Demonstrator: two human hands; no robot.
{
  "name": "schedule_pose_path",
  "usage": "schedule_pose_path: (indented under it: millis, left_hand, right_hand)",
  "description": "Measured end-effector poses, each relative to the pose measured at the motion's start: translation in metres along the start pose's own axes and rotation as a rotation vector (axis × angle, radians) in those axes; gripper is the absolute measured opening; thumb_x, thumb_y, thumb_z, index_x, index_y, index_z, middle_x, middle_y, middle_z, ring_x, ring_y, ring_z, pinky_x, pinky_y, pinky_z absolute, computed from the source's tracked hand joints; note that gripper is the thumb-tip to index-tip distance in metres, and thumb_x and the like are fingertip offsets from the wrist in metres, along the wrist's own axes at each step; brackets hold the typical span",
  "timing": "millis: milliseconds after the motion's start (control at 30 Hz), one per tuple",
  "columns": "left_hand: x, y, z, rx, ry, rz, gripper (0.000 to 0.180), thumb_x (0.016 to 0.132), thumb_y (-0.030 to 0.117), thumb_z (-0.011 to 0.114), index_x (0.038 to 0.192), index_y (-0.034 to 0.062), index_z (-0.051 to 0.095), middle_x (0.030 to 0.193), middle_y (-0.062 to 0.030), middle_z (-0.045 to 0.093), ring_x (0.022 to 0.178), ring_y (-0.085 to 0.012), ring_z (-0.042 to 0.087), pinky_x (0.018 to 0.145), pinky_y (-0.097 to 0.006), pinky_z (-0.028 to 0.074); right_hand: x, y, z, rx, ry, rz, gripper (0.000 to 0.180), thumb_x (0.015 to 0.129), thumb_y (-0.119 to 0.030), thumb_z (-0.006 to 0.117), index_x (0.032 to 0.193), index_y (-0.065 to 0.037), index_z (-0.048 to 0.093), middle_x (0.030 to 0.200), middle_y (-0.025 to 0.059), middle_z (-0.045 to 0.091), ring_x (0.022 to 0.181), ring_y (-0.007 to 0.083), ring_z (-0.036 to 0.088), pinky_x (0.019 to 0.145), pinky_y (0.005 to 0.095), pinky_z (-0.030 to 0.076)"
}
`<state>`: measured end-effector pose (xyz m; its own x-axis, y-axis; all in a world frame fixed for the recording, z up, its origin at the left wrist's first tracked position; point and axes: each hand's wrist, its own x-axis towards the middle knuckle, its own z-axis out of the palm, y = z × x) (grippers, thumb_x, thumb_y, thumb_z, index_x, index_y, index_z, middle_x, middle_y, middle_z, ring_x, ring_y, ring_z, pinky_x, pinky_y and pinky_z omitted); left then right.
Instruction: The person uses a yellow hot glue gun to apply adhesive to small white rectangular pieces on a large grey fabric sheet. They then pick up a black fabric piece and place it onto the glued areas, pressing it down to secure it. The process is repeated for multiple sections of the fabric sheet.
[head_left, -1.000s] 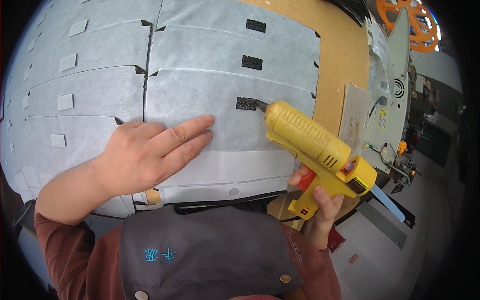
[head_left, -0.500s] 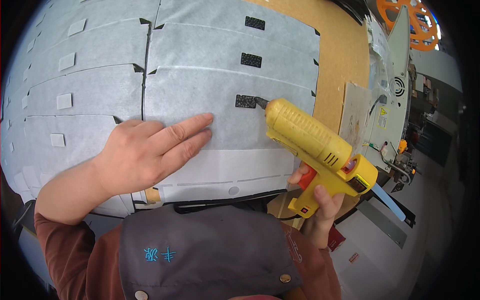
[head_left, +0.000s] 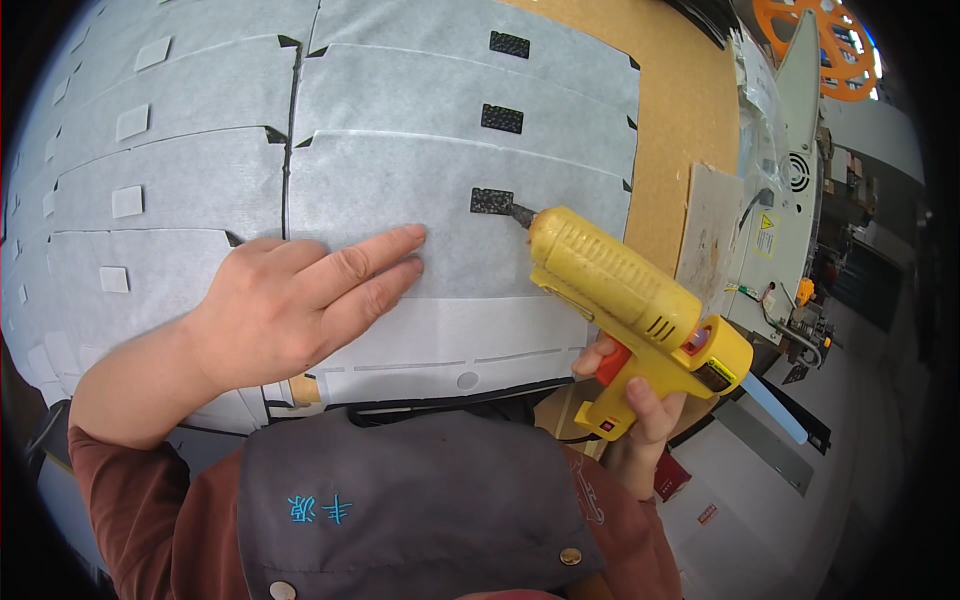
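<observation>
My right hand grips a yellow hot glue gun by its handle, a finger at the red trigger. A translucent glue stick pokes out of its back end. The dark nozzle is at the lower right corner of a small black speckled rectangle on a pale grey-white sheet. Left of the gun, my left hand rests on the sheets with two fingers stretched out and the others curled under; nothing shows in it.
Overlapping sheets carry more black rectangles up the right column and small white pads on the left. Brown board borders the sheets. Machinery with a pale metal housing stands at the right, an orange reel above it.
The glue gun's nozzle has shifted slightly down along the right end of the black rectangle, the gun tilting a little with it. My left hand has stayed in place.
</observation>
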<state>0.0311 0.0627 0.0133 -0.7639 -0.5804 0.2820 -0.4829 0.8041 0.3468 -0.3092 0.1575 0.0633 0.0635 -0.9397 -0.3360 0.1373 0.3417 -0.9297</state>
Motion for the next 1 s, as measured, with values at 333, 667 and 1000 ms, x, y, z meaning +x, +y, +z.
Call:
schedule_pose_path:
  millis: [333, 667, 1000]
  left_hand:
    - [-0.001, 0.0, 0.001, 0.012, 0.009, 0.0, 0.036, 0.074, 0.01, 0.077, 0.109, 0.0074, 0.069, 0.126, -0.0076, 0.067, 0.053, -0.0079, 0.048, 0.045, -0.024, 0.04]
    - [-0.001, 0.001, 0.0, 0.009, 0.017, -0.002, 0.036, 0.074, 0.009, 0.076, 0.109, 0.0072, 0.069, 0.126, -0.0083, 0.067, 0.053, -0.0082, 0.048, 0.045, -0.024, 0.04]
    - [0.001, 0.0, -0.001, 0.01, 0.012, 0.008, 0.036, 0.074, 0.01, 0.076, 0.109, 0.0076, 0.068, 0.126, -0.0074, 0.066, 0.054, -0.0085, 0.049, 0.046, -0.024, 0.041]
  right_hand:
    - [0.007, -0.002, 0.003, -0.079, -0.001, -0.012, 0.06, 0.083, -0.011, 0.06, 0.137, 0.008, 0.04, 0.112, 0.0244, 0.06, 0.097, 0.0299, 0.064, 0.085, 0.0375, 0.05]
    - [0.006, -0.001, 0.001, -0.003, -0.008, 0.007, 0.061, 0.083, -0.011, 0.061, 0.136, 0.01, 0.039, 0.109, 0.0255, 0.061, 0.095, 0.0307, 0.064, 0.086, 0.0394, 0.051]
    - [0.018, -0.01, 0.027, -0.09, 0.097, 0.055, 0.065, 0.079, -0.022, 0.062, 0.133, 0.009, 0.042, 0.105, 0.0231, 0.062, 0.087, 0.0325, 0.067, 0.079, 0.0412, 0.056]
